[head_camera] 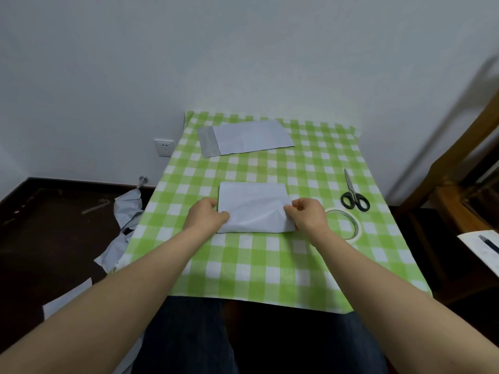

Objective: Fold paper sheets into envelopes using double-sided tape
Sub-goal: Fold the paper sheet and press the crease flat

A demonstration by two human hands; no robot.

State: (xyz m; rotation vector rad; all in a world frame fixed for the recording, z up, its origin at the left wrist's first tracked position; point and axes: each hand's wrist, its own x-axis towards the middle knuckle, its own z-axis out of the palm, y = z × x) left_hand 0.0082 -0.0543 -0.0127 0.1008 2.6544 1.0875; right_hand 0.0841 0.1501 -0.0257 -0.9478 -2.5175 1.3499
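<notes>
A folded white paper sheet [255, 206] lies on the green checked tablecloth [270, 265] in the middle of the table. My left hand [205, 215] pinches its left edge and my right hand [306, 213] pinches its right edge; the upper layer bulges slightly between them. A finished paper envelope [245, 139] with a grey flap at its left end lies at the far side of the table. The roll of double-sided tape [348, 224] lies flat just right of my right hand.
Black-handled scissors [353, 197] lie at the right, beyond the tape. Crumpled paper scraps [127, 211] hang off the table's left edge onto the dark floor. A wooden chair [459, 184] stands to the right, and a wall socket [164, 147] is on the wall.
</notes>
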